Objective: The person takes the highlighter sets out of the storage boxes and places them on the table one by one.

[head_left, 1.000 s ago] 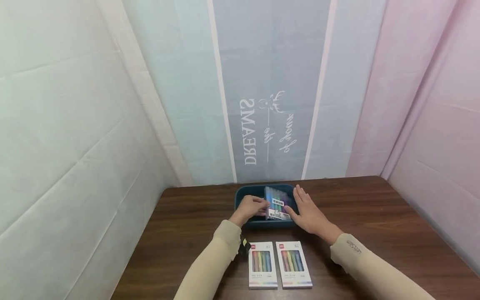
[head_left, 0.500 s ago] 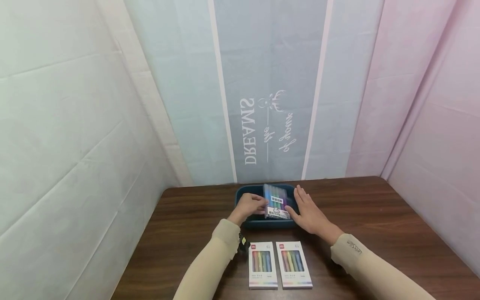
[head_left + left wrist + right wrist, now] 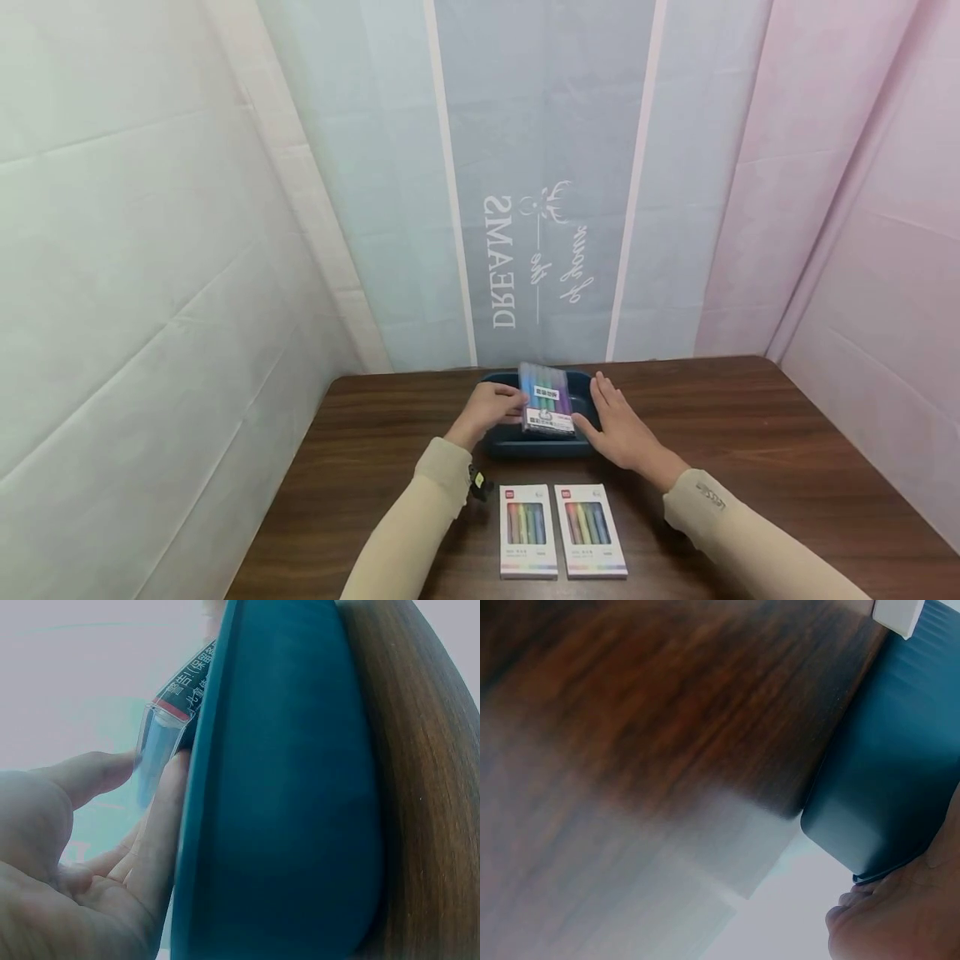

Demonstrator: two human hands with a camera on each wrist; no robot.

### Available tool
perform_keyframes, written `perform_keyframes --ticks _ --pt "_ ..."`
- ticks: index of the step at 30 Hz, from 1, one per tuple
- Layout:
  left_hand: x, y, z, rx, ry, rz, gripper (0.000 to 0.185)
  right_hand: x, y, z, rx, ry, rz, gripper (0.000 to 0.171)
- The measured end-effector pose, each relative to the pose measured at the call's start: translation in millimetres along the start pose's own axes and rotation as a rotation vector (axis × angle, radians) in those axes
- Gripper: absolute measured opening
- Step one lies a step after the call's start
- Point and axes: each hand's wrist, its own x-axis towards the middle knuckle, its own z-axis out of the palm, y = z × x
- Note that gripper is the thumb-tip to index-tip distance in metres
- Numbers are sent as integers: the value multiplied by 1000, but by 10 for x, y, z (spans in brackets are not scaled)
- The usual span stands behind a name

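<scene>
My left hand (image 3: 487,410) pinches the left edge of a clear plastic pack of coloured pens (image 3: 545,400), thumb on one face and fingers on the other. White labels with print cross the pack, which is tilted over a dark teal bin (image 3: 536,449). In the left wrist view, the end of the pen pack (image 3: 157,742) shows above the bin's wall (image 3: 292,787). At the bin's right side, my right hand (image 3: 624,431) rests on the rim with straight fingers. The right wrist view shows only part of that hand (image 3: 900,915) against the bin (image 3: 885,765).
Two white boxes with windows showing coloured sticks, a left box (image 3: 528,533) and a right box (image 3: 591,532), lie side by side in front of the bin. The brown wooden table (image 3: 382,458) ends at a hanging cloth (image 3: 540,100) behind, with pale cloth walls at both sides.
My left hand has raised the pen pack slightly and shifted it left inside the bin's opening. The right hand has stayed on the rim.
</scene>
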Motion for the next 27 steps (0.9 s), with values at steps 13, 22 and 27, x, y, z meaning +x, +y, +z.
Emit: perform_keyframes --ticks 13,22,27 --pt "-24 21 -196 -17 8 -21 38 35 -39 -44 6 -9 11 90" --pt "-44 78 -307 -33 22 -45 40 85 -42 -56 -3 -17 22 90" --pt "-38 79 -355 -63 28 -60 40 116 -33 -48 -7 -20 29 89"
